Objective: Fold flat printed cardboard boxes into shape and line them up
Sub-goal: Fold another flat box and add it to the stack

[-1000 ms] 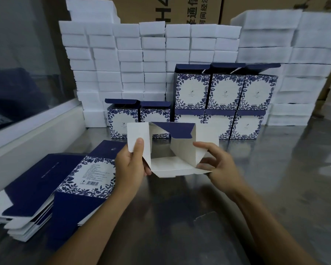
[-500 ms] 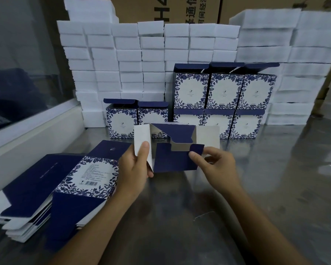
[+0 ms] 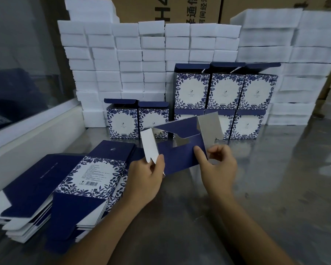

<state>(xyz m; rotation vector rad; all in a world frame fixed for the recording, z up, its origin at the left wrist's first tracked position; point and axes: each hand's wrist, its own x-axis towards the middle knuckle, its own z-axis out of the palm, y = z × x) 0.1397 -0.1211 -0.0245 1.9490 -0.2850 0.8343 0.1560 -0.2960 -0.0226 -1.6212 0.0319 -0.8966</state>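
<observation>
Half-folded cardboard box [image 3: 180,155], matte navy outside, white inside, being gripped by left hand [image 3: 147,178] and right hand [image 3: 216,165]; print illegible.

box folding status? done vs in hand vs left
Done: eight folded boxes against the foam blocks, five on the table with three stacked on top.
In hand: left hand and right hand are closing the bottom flaps of one box.
Left: a stack of flat blanks at left.
</observation>
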